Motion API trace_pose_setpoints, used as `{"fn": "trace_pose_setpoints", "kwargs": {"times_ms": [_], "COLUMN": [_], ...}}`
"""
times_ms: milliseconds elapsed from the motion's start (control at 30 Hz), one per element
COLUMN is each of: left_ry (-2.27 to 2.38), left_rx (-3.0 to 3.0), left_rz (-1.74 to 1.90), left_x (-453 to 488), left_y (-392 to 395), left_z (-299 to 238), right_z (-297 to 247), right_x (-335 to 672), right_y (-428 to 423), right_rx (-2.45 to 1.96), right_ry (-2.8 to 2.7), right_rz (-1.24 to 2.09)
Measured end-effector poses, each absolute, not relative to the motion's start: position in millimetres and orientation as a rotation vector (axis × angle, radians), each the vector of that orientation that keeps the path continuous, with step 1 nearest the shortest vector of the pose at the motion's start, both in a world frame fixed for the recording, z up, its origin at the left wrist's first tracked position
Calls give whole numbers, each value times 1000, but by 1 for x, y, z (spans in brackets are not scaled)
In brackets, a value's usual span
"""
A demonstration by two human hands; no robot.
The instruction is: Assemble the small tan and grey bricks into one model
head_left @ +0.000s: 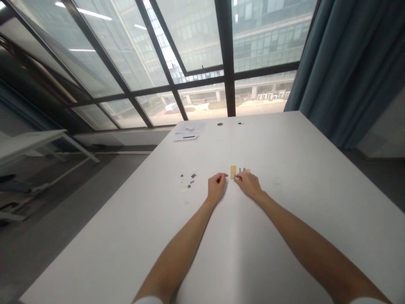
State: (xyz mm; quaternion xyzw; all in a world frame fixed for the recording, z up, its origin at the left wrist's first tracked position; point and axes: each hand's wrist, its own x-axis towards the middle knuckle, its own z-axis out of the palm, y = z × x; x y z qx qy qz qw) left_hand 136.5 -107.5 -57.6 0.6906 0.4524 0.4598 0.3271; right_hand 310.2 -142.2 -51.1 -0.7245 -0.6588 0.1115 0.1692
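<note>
A yellow flat piece (233,169) lies on the white table just beyond my hands, with small grey pieces (240,170) upright beside it. My right hand (249,184) bends over its right side, thumb and forefinger pinched on a small grey piece (234,175) at the yellow piece's near edge. Part of the yellow is hidden behind my knuckles. Close by on the left, my left hand (216,188) rests on the table with curled fingers, apart from the yellow piece; nothing shows in it.
Several small dark and grey parts (193,176) are scattered left of my hands on the white table (284,147). Papers (189,131) lie at the far left corner. A small round dark thing (220,124) sits near the far edge, below the windows. A blue curtain (344,71) hangs at right.
</note>
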Motion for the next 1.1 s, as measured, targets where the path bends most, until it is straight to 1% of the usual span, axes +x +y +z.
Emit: {"fn": "trace_pose_setpoints", "kwargs": {"times_ms": [333,1100], "left_ry": [1185,1171], "left_rx": [1832,1815], "left_rz": [1198,1207], "left_x": [138,138], "left_y": [-108,-106], "left_z": [-56,-59], "right_z": [-53,-53], "right_x": [309,309], "right_y": [-143,-142], "right_rx": [-2068,-2064], "right_ry": [-1861,-1850], "right_rz": [268,304]}}
